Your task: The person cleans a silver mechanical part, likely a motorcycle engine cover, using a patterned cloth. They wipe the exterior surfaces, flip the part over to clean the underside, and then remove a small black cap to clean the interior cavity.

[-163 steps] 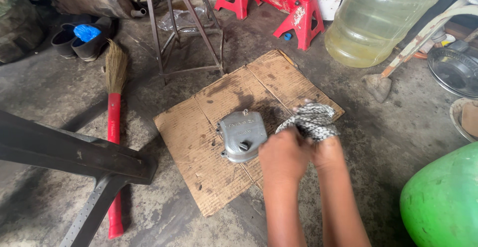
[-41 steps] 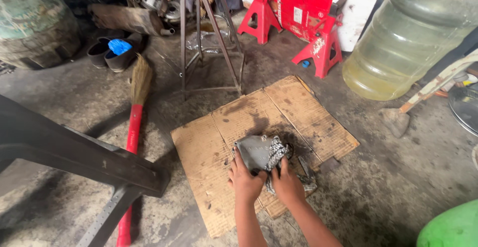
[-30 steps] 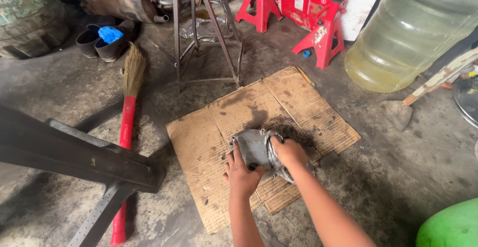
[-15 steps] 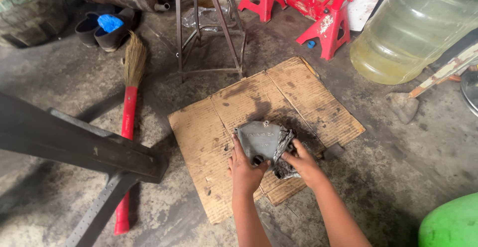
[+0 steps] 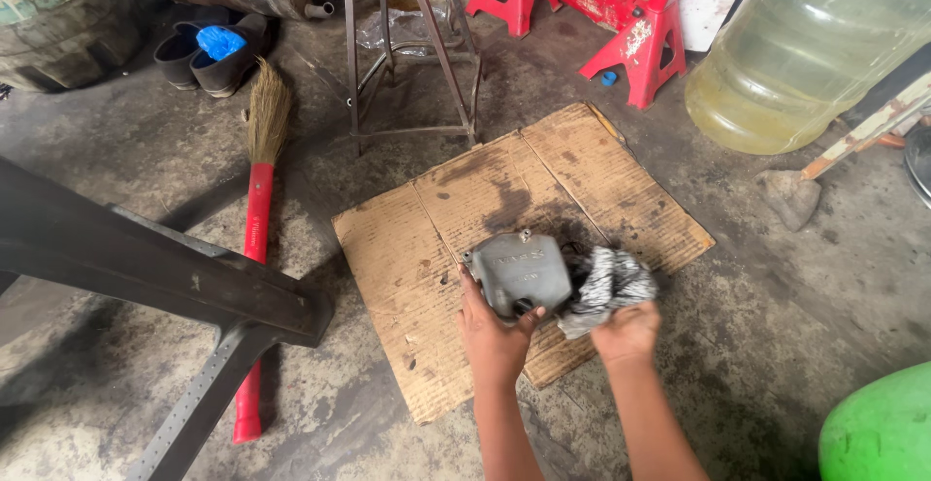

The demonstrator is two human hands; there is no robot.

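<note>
Grey cast metal, dull and oil-smeared: a small engine cover [image 5: 519,270] sits in the grip of the left hand [image 5: 497,337], which closes on its lower edge, thumb up over the near face and fingers behind. The cover stands just above that hand, tilted toward the camera, and is lifted off or barely resting on the cardboard sheet [image 5: 417,248] spread on the concrete floor [image 5: 126,151].

Just to the right of the cover, touching its side, is a bunched black-and-white rag [image 5: 609,287]. The right hand [image 5: 626,331] is closed around the rag's lower part, so the cloth rises above that hand and presses against the cover's right edge. The two hands are near each other, with the cover's lower corner between them.

Further out beyond the left hand lies a broom with a red handle [image 5: 255,248], beside a dark metal frame [image 5: 145,277]. Well beyond both hands stand red jack stands [image 5: 645,40] and a metal stool's legs [image 5: 407,54]. Up and to the right of the right hand is a large clear water jug [image 5: 805,45]; a green rounded object [image 5: 878,432] is low to its right.
</note>
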